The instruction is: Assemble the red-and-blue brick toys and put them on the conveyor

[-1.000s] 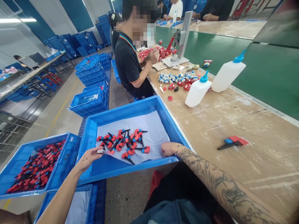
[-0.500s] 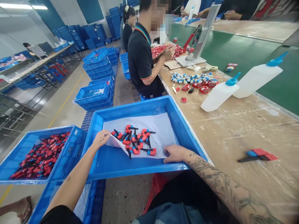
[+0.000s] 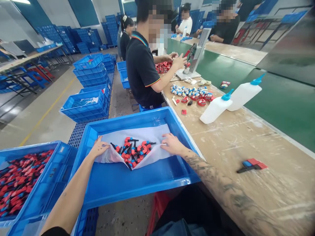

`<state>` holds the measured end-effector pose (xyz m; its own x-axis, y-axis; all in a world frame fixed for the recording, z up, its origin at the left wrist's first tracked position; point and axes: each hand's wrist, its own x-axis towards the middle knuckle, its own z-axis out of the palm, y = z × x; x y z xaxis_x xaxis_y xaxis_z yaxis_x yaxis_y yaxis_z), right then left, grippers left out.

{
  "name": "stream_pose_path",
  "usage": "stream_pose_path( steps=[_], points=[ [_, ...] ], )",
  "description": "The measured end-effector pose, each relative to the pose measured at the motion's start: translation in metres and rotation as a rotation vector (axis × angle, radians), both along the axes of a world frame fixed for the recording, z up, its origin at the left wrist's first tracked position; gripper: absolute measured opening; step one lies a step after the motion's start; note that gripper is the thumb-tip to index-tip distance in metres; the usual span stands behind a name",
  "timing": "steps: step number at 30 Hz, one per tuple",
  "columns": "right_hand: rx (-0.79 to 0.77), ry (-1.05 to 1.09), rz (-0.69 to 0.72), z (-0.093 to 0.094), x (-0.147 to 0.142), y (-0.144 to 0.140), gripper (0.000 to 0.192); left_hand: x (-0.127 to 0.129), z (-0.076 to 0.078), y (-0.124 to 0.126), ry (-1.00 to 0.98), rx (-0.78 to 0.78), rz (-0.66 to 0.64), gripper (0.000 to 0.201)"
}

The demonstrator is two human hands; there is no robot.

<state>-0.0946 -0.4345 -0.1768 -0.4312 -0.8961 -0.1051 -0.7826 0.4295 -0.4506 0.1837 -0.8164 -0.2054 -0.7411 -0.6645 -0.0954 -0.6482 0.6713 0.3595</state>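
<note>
Two hands, the left hand (image 3: 99, 148) and right hand (image 3: 172, 144), each pinch a corner of the white sheet (image 3: 137, 134), cradling red-and-black parts (image 3: 133, 151) mid-frame inside the blue tray (image 3: 137, 183), a fuller tray (image 3: 36, 183) at lower left and the wooden bench (image 3: 246, 137) at right.

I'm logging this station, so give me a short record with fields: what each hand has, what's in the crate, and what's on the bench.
Left hand: grips the left edge of the white sheet, lifted.
Right hand: grips the sheet's right edge, lifted.
Sheet contents: pile of red, blue and black parts gathered in its fold.
Container: blue crate at the bench edge.
Left of it: second blue crate full of like parts.
Bench: two white squeeze bottles, one loose part.
Nearby: co-worker at a press.
</note>
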Motion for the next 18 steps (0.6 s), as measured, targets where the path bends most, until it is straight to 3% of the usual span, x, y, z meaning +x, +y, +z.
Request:
stream_pose_path(
  steps=[5,12,16,18],
  points=[
    [0.109,0.006,-0.254,-0.028,0.007,-0.038,0.028,-0.003,-0.005,-0.003,-0.022,0.023,0.035,0.014],
    [0.066,-0.046,-0.217,-0.04,0.009,-0.047,0.019,-0.001,-0.004,0.005,-0.007,0.102,-0.073,0.032],
    [-0.001,-0.101,-0.238,-0.043,0.007,-0.042,0.047,0.005,0.007,0.005,0.022,0.137,-0.126,0.033],
    [-0.033,-0.119,-0.225,-0.041,0.007,-0.039,0.044,0.009,0.015,0.004,0.034,0.148,-0.155,0.034]
  ],
)
